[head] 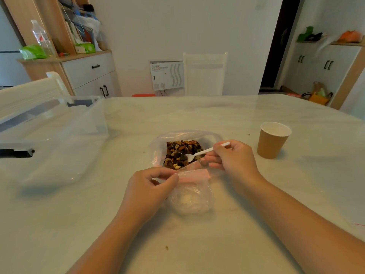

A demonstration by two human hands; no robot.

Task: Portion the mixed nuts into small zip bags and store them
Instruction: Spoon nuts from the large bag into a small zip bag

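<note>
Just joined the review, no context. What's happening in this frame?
A person is portioning mixed nuts at a table. The right hand holds a white plastic spoon with its bowl in the big open bag of nuts. The left hand pinches the pink zip edge of a small zip bag, which looks empty.

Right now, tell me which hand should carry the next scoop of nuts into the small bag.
The right hand. It already grips the white spoon, whose bowl sits in the mixed nuts. The left hand pinches the small zip bag at its pink top, just below the nuts.
</note>
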